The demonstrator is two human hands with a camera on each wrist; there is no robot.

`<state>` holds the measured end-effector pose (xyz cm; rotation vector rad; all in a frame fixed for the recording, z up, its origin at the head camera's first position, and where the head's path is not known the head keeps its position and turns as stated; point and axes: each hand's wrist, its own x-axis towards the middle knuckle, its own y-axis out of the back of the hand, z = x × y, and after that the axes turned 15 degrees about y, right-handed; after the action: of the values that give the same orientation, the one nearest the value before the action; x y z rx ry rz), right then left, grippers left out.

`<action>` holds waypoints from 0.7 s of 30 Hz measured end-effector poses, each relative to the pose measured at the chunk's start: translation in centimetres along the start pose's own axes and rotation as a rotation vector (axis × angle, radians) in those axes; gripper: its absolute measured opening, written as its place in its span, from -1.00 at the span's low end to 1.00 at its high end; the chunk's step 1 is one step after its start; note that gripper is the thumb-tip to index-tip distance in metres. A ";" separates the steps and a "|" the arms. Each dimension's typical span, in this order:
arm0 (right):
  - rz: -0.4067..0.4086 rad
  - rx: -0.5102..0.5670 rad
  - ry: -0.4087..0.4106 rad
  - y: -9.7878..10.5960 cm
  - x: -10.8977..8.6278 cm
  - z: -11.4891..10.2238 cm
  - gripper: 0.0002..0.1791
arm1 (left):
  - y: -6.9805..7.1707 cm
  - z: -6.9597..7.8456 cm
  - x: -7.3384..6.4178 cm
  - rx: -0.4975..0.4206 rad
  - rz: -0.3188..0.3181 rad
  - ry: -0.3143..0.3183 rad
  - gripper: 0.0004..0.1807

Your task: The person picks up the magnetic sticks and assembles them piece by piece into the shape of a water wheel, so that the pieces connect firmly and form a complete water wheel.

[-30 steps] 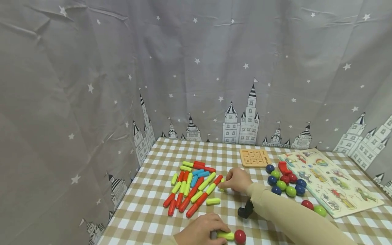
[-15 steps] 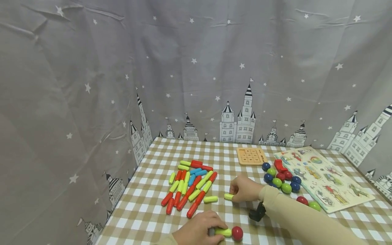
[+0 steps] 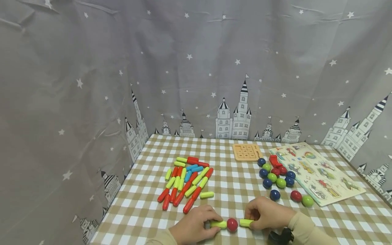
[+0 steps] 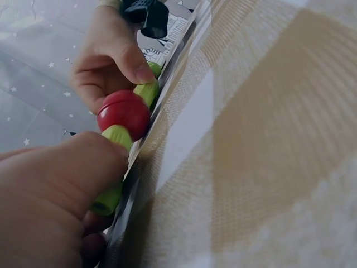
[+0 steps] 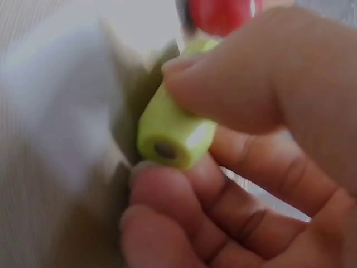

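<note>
Near the table's front edge, my left hand (image 3: 196, 225) pinches a yellow-green rod (image 3: 218, 224) between thumb and fingers. A red ball (image 3: 232, 225) sits against that rod's right end. On the ball's other side, my right hand (image 3: 269, 213) grips a second yellow-green rod (image 3: 246, 223), its end pointing at the ball with a small gap in the head view. From close up in the right wrist view, this short rod (image 5: 177, 125) shows a dark round spot in its end face, with the thumb over it and fingers beneath.
Several red, yellow-green and blue rods lie grouped at left, with one loose yellow-green rod (image 3: 207, 195) beside them. Blue, green and red balls (image 3: 272, 177) cluster at right near a red curved piece (image 3: 275, 161). Behind are a wooden number puzzle (image 3: 246, 152) and a picture puzzle board (image 3: 321, 175).
My right hand has picked the second yellow-green rod from beside the group and brought it toward me, up to the red ball. My left hand keeps its hold on the first rod.
</note>
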<state>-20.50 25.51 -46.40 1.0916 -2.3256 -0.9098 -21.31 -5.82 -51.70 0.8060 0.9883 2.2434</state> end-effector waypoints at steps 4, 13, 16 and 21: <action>-0.001 0.005 0.029 -0.8 1.1 -0.6 -0.85 | 0.2 -0.1 -0.2 -0.011 -0.004 -0.015 -0.80; -0.048 0.015 0.021 -0.5 0.7 -0.9 -0.84 | 0.3 0.3 -0.1 -0.025 -0.012 0.004 -0.81; -0.062 0.039 0.026 -0.6 0.6 -1.0 -0.86 | 0.5 0.4 -0.2 -0.029 -0.017 0.025 -0.82; -0.099 0.122 -0.018 -0.5 0.8 -1.1 -0.88 | 0.6 0.4 -0.1 -0.035 -0.043 -0.005 -0.82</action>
<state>-20.05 24.23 -45.86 1.2630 -2.3868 -0.8247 -21.14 -6.05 -51.05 0.7674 0.9532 2.2149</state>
